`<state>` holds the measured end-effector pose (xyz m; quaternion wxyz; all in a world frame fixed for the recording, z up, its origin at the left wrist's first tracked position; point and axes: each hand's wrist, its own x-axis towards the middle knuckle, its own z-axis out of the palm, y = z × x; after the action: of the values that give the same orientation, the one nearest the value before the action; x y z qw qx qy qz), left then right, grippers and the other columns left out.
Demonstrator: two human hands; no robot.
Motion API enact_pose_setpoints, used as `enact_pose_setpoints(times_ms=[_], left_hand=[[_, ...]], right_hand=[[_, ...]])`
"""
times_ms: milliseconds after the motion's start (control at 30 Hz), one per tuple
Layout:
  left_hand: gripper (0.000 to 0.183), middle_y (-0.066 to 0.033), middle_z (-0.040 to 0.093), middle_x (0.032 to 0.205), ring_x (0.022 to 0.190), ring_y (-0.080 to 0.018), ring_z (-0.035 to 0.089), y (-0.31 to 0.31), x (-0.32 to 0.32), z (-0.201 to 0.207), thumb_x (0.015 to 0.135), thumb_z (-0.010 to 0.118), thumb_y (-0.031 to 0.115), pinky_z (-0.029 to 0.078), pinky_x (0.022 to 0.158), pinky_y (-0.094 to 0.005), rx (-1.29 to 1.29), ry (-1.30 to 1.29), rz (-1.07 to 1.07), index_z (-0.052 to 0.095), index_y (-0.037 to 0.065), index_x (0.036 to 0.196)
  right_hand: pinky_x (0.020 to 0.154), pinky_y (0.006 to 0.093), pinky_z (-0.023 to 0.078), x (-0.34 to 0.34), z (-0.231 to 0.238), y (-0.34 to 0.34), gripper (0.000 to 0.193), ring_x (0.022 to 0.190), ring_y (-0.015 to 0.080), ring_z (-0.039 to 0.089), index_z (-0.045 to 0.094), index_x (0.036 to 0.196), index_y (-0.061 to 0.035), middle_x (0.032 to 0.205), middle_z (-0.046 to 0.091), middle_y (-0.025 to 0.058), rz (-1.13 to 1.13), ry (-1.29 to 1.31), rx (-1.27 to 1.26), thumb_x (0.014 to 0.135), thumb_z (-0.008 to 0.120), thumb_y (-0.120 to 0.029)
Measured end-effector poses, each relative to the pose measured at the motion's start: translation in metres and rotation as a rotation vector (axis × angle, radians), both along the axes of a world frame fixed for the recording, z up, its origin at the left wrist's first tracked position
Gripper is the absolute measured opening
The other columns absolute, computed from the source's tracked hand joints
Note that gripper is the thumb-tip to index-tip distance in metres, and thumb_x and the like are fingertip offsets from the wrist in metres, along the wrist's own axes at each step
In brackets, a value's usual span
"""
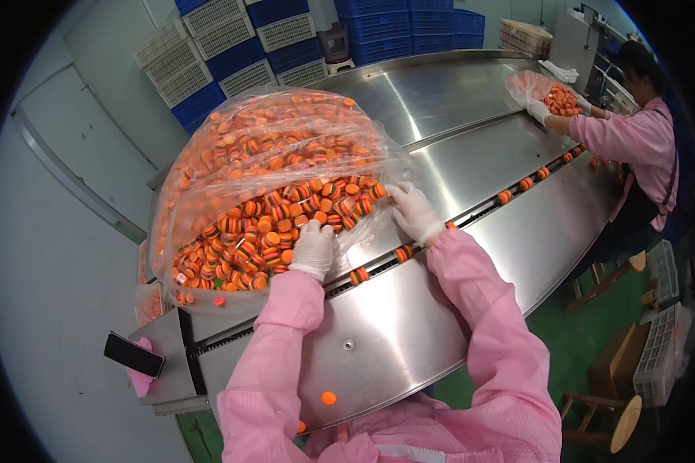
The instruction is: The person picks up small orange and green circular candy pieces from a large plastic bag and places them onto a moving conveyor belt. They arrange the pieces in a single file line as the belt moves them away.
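A large clear plastic bag (274,116) lies open on the steel table, heaped with burger-shaped candies (266,235) in orange with coloured layers. My left hand (314,248), in a white glove, reaches over the bag's near edge into the pile. Its fingers are bent down among the candies, so what they grip is hidden. At the bag's right edge, my gloved right hand (415,210) has its fingers closed on the plastic film, close to the outermost candies. Beneath both wrists runs a narrow conveyor slot (382,265), carrying single candies (404,253) spaced apart.
A co-worker (641,147) in pink handles a smaller candy bag (527,86) at the far right. Blue and white crates (208,58) are stacked behind. A phone (133,354) rests at the left end. One loose orange piece (329,398) lies near me. Wooden stools (625,424) stand lower right.
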<state>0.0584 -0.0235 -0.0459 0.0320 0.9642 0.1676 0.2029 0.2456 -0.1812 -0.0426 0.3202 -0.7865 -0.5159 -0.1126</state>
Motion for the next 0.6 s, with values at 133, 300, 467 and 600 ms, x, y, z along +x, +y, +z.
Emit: enact_pose_setpoints(times_ms=[133,300,467,600], left_hand=[[0.014,-0.0181,0.051,0.093,0.089,-0.0339,0.051,-0.009,0.019,-0.012,0.079,0.051,0.013,0.049,0.069,-0.0397,0.144,0.126,0.104,0.058,0.005,0.088],[0.015,-0.0176,0.052,0.096,0.090,-0.0347,0.053,-0.021,0.024,0.005,0.081,0.049,0.016,0.050,0.068,-0.0394,0.063,0.275,0.217,0.059,0.008,0.090],[0.018,-0.0180,0.053,0.099,0.095,-0.0361,0.054,-0.018,0.027,0.014,0.083,0.048,0.017,0.051,0.070,-0.0407,-0.029,0.379,0.255,0.054,0.010,0.099],[0.019,-0.0175,0.053,0.100,0.095,-0.0347,0.054,-0.017,0.023,0.014,0.084,0.049,0.016,0.050,0.072,-0.0406,0.022,0.404,0.205,0.053,0.011,0.101]], right_hand=[[0.083,0.0388,0.045,0.015,-0.001,0.039,0.029,0.098,0.0359,0.051,0.051,0.103,-0.0050,0.106,0.051,0.0196,-0.190,0.169,-0.391,0.076,0.058,-0.011],[0.081,0.0404,0.043,0.017,-0.013,0.026,0.032,0.090,0.0378,0.053,0.052,0.108,-0.0062,0.098,0.054,0.0212,-0.128,0.174,-0.317,0.079,0.058,-0.018],[0.079,0.0416,0.045,0.005,-0.018,0.003,0.031,0.090,0.0408,0.054,0.052,0.105,-0.0085,0.099,0.052,0.0230,-0.042,0.254,-0.266,0.077,0.059,-0.019],[0.079,0.0418,0.045,0.002,-0.010,0.003,0.031,0.090,0.0412,0.054,0.051,0.104,-0.0078,0.099,0.052,0.0233,-0.074,0.181,-0.423,0.076,0.059,-0.018]])
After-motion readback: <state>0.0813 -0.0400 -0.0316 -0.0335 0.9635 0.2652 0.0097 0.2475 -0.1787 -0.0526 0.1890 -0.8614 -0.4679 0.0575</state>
